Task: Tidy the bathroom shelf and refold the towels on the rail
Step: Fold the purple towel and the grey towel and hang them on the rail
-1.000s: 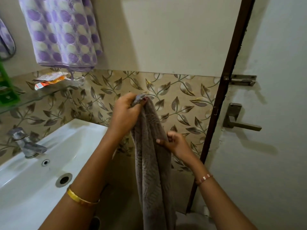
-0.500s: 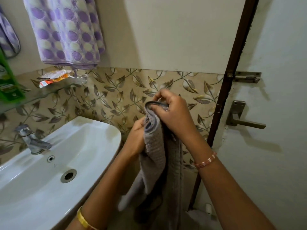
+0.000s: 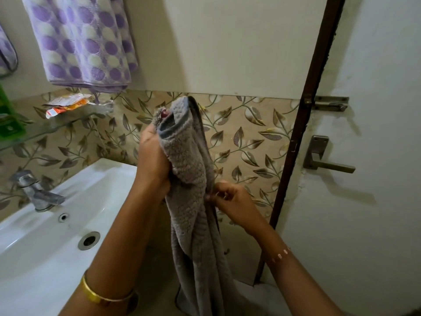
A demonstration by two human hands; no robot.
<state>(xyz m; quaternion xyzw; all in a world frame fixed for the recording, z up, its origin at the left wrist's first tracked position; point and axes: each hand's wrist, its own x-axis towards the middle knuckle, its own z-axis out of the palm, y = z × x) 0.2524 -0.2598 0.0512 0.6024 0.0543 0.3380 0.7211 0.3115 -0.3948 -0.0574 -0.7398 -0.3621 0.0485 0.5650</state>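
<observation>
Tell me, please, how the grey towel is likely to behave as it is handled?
Probably floppy: the grey towel droops in long folds below the left hand. Likely grippy rather than slippery, given its looped pile. The right hand pinches one edge easily, suggesting it bends readily.

Setting: home bathroom. Evidence: white ceramic washbasin [image 3: 45,236] with metal tap [image 3: 36,192] and drain; leaf-patterned wall tiles [image 3: 246,137]; glass shelf [image 3: 45,128] carrying sachets [image 3: 66,104]; purple-dotted towel [image 3: 84,39] hanging above; painted door with lever handle [image 3: 323,160] and bolt [image 3: 330,104].
</observation>
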